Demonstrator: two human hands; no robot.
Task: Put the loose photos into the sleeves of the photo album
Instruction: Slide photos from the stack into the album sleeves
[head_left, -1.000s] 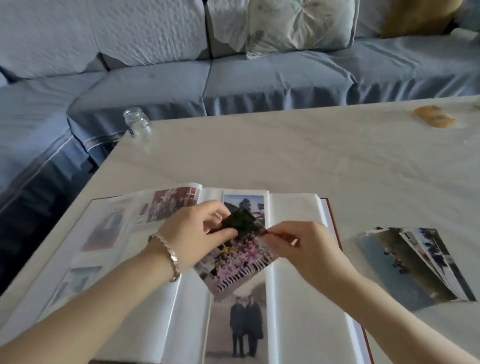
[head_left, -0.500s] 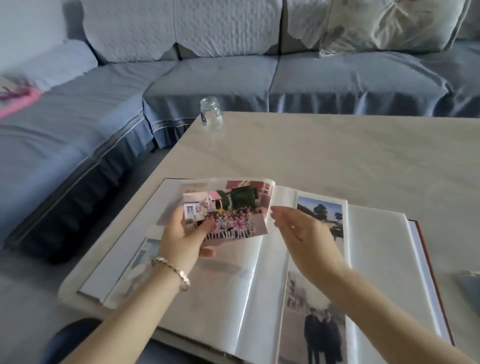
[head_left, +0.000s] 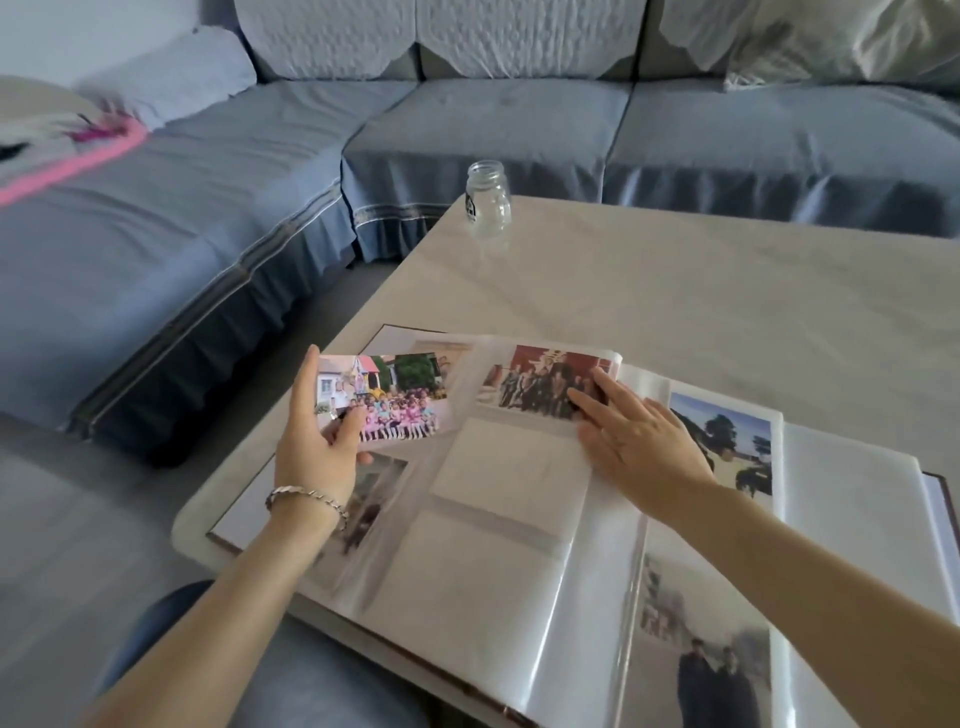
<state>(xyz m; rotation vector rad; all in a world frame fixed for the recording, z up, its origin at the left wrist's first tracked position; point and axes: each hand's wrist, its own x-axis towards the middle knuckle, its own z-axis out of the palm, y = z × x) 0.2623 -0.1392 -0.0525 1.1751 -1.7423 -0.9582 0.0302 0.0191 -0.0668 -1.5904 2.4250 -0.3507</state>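
The photo album lies open on the pale table, its clear sleeves partly filled. My left hand grips a loose group photo of children in pink, holding it above the album's left page. My right hand lies flat with straight fingers on the upper part of the middle page, fingertips on a sleeved group photo with a red background. Two empty sleeves sit below that photo. Other sleeved photos show at the right and lower right.
A small empty glass jar stands at the table's far left corner. A blue-grey sofa wraps round the table behind and to the left. The table edge runs close under the album's left side.
The view swung left, so the loose photo pile is out of sight. My right hand let go of the photo and moved onto the album page. My left hand carried the photo leftward.
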